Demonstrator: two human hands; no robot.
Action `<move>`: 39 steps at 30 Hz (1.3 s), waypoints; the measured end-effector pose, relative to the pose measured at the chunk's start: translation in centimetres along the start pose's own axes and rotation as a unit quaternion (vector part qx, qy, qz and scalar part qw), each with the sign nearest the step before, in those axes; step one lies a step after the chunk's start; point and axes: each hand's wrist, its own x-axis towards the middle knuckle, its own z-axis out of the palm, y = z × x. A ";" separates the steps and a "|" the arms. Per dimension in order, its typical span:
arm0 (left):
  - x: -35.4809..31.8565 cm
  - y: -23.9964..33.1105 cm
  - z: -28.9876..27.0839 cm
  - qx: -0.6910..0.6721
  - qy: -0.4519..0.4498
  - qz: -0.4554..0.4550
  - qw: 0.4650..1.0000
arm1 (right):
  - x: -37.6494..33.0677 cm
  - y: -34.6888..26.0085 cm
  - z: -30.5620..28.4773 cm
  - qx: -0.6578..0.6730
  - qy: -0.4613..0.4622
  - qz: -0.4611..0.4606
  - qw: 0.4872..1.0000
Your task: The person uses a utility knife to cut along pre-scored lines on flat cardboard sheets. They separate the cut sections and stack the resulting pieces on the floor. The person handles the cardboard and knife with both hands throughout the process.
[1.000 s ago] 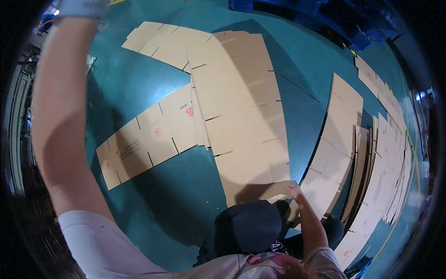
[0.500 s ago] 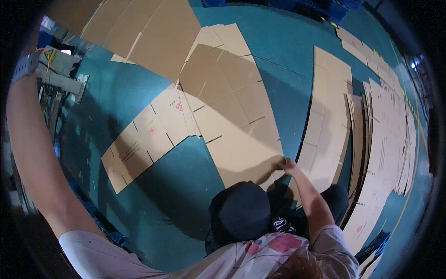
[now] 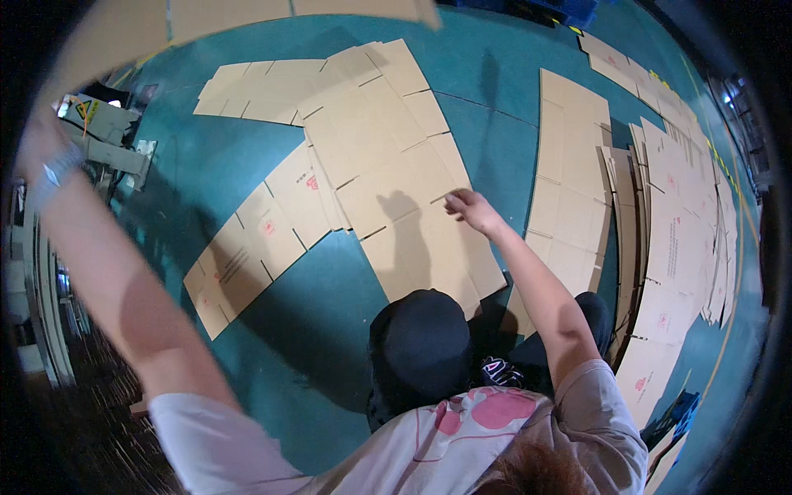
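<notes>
A flat cardboard carton blank (image 3: 231, 18) hangs in the air at the upper left, cut off by the frame edge. At its lower corner is my left hand (image 3: 41, 136), raised and blurred, closed on the board; its fingers barely show. Over a pile of overlapping carton blanks (image 3: 388, 157) on the floor hovers my right hand (image 3: 472, 211), fingers loosely bent and slightly apart, with nothing in them. Its shadow falls on the top blank. From the pile, one printed blank (image 3: 247, 247) fans out to the lower left and another blank (image 3: 256, 89) to the upper left.
A long stack of blanks (image 3: 569, 181) lies to the right, with more printed blanks (image 3: 672, 214) beyond it. Metal machinery (image 3: 111, 124) stands at the left edge. A person in a dark cap (image 3: 421, 351) shows at the lower middle. The floor (image 3: 330, 305) is green.
The lifted blank has swung up and left, uncovering the blank beneath. My left hand has moved with it, lower in view. My right hand has left the pile's near corner and moved up and left.
</notes>
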 end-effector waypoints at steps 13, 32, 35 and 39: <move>-52.2 -1.4 -15.3 -0.327 -0.222 -0.779 0.486 | 5.3 3.5 10.6 0.411 0.079 0.052 0.907; -49.7 -37.7 -24.9 -0.132 0.178 -0.743 0.631 | 3.9 10.6 12.4 0.249 0.060 0.224 0.940; -49.0 -37.5 -20.9 -0.120 0.248 -0.763 0.585 | 0.7 14.4 5.0 0.192 0.076 0.215 0.954; -47.7 -38.5 -20.6 -0.078 0.225 -0.714 0.658 | -1.0 16.5 0.1 0.192 0.025 0.216 0.957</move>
